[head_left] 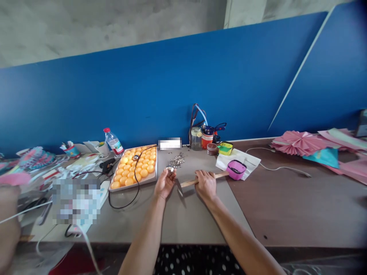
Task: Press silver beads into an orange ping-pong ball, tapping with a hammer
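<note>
My left hand (pixel 164 185) is palm up near the middle of the desk, its fingers curled round a shiny silver rounded piece (pixel 171 169) that I cannot identify exactly. Just beyond it lies a loose pile of small shiny metal bits (pixel 177 160). My right hand (pixel 205 185) is closed round the wooden handle of a hammer (pixel 187 183). The hammer's metal head points left, beside my left fingers; whether they touch I cannot tell. The handle's other end reaches toward a purple tub (pixel 236 170) on white paper (pixel 252 160).
A tray (pixel 156 172) of orange balls, crossed by a black cable (pixel 120 207), stands left. Behind are a bottle (pixel 114 143), glass jar (pixel 196 139) and yellow-green container (pixel 225 148). Pink folded paper (pixel 299 145) lies right. Another person's arm (pixel 8 229) shows at far left.
</note>
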